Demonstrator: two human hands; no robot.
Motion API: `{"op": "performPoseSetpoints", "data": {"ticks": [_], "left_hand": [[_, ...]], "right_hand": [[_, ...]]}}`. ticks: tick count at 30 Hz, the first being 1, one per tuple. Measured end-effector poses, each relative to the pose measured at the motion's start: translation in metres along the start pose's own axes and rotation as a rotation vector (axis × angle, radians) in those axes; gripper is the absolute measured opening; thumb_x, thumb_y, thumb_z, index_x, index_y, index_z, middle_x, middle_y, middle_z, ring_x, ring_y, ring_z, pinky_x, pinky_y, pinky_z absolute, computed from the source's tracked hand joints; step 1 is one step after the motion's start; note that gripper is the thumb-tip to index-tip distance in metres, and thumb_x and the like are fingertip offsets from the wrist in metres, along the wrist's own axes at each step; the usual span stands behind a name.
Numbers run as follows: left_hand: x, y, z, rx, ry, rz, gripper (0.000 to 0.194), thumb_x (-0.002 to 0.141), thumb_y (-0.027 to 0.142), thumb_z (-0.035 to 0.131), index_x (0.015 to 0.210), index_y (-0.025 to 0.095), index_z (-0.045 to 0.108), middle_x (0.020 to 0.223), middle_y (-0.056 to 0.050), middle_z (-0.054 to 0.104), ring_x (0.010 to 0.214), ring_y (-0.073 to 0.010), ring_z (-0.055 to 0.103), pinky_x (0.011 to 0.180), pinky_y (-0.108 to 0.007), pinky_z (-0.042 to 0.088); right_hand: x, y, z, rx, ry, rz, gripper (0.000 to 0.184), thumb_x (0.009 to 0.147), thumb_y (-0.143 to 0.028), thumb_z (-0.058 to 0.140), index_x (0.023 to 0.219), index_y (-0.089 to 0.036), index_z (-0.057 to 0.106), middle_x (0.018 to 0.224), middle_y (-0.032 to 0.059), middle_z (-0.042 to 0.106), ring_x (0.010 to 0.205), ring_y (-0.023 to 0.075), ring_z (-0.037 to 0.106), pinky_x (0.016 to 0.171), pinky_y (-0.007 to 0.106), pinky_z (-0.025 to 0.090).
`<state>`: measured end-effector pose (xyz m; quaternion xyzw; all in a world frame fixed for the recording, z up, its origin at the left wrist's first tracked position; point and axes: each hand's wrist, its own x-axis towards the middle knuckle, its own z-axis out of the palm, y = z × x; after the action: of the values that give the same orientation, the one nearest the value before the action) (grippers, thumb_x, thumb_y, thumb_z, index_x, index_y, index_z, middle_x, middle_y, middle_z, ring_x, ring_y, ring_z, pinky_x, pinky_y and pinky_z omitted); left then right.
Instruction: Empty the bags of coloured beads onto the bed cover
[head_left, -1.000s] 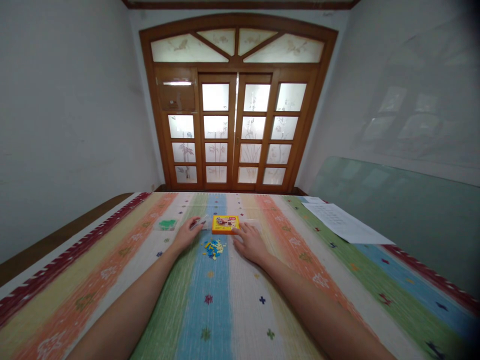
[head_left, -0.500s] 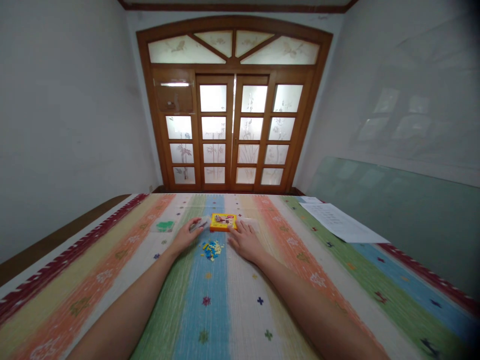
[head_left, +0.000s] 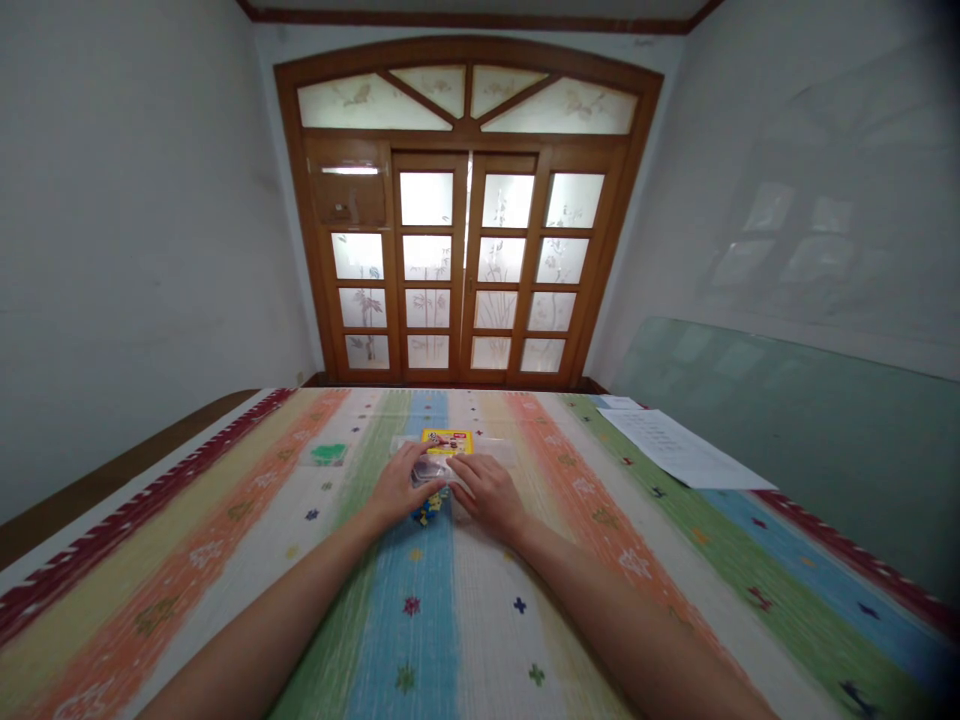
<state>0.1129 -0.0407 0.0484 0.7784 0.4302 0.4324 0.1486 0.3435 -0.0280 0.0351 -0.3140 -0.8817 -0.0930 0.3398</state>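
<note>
My left hand and my right hand meet in the middle of the striped cloth. Both pinch a small clear plastic bag between their fingertips. Under the hands lies a little pile of blue and yellow pieces, mostly hidden by the fingers. A yellow box with a picture on its lid sits just behind the hands.
A clear packet with green pieces lies to the left. A white printed sheet rests at the right, beside a green glass pane. A wooden glazed door stands beyond the far edge.
Both hands have drawn together from either side of the yellow box to above the pile. The left hand brought the clear bag along, and the right hand now pinches it too.
</note>
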Motion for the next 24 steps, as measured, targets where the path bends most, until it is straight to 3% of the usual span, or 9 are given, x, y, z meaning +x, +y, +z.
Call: {"op": "performPoseSetpoints", "data": {"ticks": [9, 13, 16, 19, 24], "left_hand": [[-0.007, 0.009, 0.025, -0.014, 0.084, -0.081, 0.059, 0.092, 0.046, 0.066, 0.145, 0.023, 0.052, 0.142, -0.014, 0.058, 0.134, -0.0307, 0.054, 0.117, -0.048, 0.039], [-0.008, 0.012, 0.025, -0.051, 0.075, -0.063, 0.066, 0.091, 0.043, 0.067, 0.151, 0.025, 0.045, 0.149, -0.012, 0.054, 0.137, -0.0290, 0.051, 0.119, -0.047, 0.037], [-0.011, 0.017, 0.027, -0.060, 0.018, -0.039, 0.072, 0.089, 0.042, 0.070, 0.153, 0.026, 0.042, 0.153, -0.013, 0.051, 0.141, -0.0297, 0.049, 0.120, -0.048, 0.036], [-0.013, 0.019, 0.029, -0.101, -0.013, -0.038, 0.080, 0.085, 0.040, 0.073, 0.156, 0.027, 0.039, 0.154, -0.013, 0.049, 0.140, -0.0298, 0.050, 0.119, -0.047, 0.037], [-0.008, 0.002, 0.026, -0.270, 0.082, -0.115, 0.083, 0.084, 0.035, 0.073, 0.158, 0.026, 0.035, 0.152, -0.012, 0.052, 0.137, -0.0261, 0.053, 0.120, -0.045, 0.037]], "right_hand": [[-0.003, -0.004, 0.006, -0.107, -0.084, 0.015, 0.030, 0.106, -0.026, 0.041, 0.118, -0.018, 0.067, 0.103, 0.0108, 0.073, 0.094, 0.0220, 0.067, 0.085, 0.033, 0.047], [0.000, -0.010, 0.007, -0.117, -0.101, 0.084, 0.028, 0.104, -0.024, 0.041, 0.102, -0.018, 0.068, 0.093, 0.0100, 0.071, 0.083, 0.0199, 0.065, 0.076, 0.029, 0.044], [0.000, -0.006, 0.006, -0.147, -0.075, 0.212, 0.029, 0.103, -0.023, 0.040, 0.096, -0.017, 0.067, 0.086, 0.0097, 0.070, 0.074, 0.0192, 0.062, 0.070, 0.029, 0.042], [-0.001, 0.002, 0.004, -0.155, -0.044, 0.273, 0.031, 0.102, -0.022, 0.037, 0.099, -0.016, 0.068, 0.084, 0.0094, 0.070, 0.073, 0.0194, 0.062, 0.069, 0.028, 0.042], [-0.005, 0.008, 0.005, -0.021, 0.077, 0.363, 0.038, 0.107, -0.031, 0.030, 0.112, -0.018, 0.066, 0.094, 0.0092, 0.073, 0.078, 0.0197, 0.066, 0.073, 0.028, 0.046]]}}
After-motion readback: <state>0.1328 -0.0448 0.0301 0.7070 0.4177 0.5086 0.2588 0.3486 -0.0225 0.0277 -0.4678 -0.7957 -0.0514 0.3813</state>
